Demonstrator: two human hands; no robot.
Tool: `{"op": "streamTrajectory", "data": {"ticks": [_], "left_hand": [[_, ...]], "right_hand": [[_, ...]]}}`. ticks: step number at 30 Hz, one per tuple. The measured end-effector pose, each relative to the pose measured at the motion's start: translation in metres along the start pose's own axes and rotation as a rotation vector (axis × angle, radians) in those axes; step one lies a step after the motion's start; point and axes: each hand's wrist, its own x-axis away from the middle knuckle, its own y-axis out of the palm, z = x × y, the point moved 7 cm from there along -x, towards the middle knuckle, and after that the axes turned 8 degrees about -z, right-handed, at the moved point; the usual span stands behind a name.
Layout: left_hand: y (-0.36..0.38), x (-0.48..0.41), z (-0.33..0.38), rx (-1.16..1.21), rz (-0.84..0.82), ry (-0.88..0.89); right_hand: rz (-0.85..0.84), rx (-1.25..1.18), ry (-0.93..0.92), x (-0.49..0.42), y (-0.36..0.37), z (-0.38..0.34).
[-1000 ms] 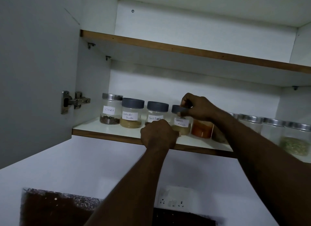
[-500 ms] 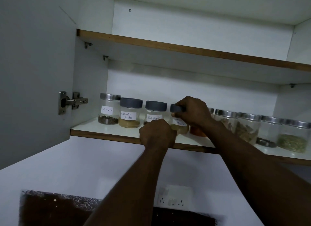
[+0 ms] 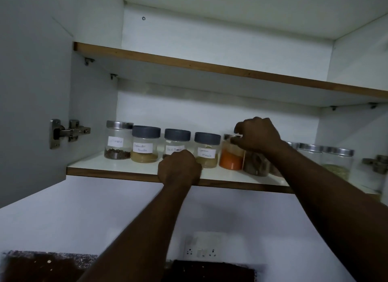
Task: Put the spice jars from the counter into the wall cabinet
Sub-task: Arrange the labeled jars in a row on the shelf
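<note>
The wall cabinet (image 3: pixel 210 36) is open in front of me, its door (image 3: pixel 31 93) swung out left of the lower shelf (image 3: pixel 117 169) and the upper shelf (image 3: pixel 189 65) above it. The spice jars stand upright in one row on the lower shelf. From its left end they run: the cloves jar (image 3: pixel 118 141) with a steel lid, then the coriander powder jar (image 3: pixel 144 144), black pepper jar (image 3: pixel 176 141) and garam masala jar (image 3: pixel 206 149) with grey lids, then the orange powder jar (image 3: pixel 230 158), a jar of brown pieces (image 3: pixel 256 165), and more steel-lidded jars (image 3: pixel 338 160) toward the shelf's right end. My right grip (image 3: pixel 258 135) is over the middle of the shelf, fingers curled round the steel lid of the orange powder jar. My left grip (image 3: pixel 179 168) is balled in a fist on the shelf's front edge, nothing showing in it. A hinge (image 3: pixel 69 132) sits left of the shelf, a wall socket (image 3: pixel 202 251) well below it
</note>
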Motion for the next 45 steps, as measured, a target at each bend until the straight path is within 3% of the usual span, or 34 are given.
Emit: {"op": "streamTrajectory", "data": {"ticks": [2,7,10,16,23,29,34,40,45], "left_hand": [[0.004,0.007,0.019,0.007,-0.051,0.08],[0.025,0.023,0.078,0.001,-0.1,0.268],[0.032,0.014,0.084,0.034,-0.161,0.225],[0.035,0.01,0.08,0.066,-0.083,0.203],[0.038,0.004,0.079,0.09,-0.094,0.139],[0.041,0.0,0.079,0.091,-0.101,0.106],[0.044,-0.002,0.08,0.069,-0.115,0.11],[0.049,-0.003,0.081,0.043,-0.114,0.084],[0.051,-0.003,0.081,0.022,-0.099,0.07]], "right_hand": [[-0.051,0.026,-0.027,0.005,0.015,0.001],[0.123,-0.11,0.023,-0.002,0.024,0.001],[0.102,-0.135,0.022,-0.014,0.031,-0.005],[-0.072,-0.146,0.032,-0.032,0.041,-0.002],[-0.189,-0.513,-0.034,-0.023,0.047,0.027],[-0.184,-0.538,-0.007,-0.022,0.048,0.029],[-0.13,-0.26,0.062,-0.025,0.052,0.022],[-0.34,-0.635,-0.045,-0.03,0.044,0.013],[-0.251,-0.591,-0.057,-0.031,0.045,0.007]]}}
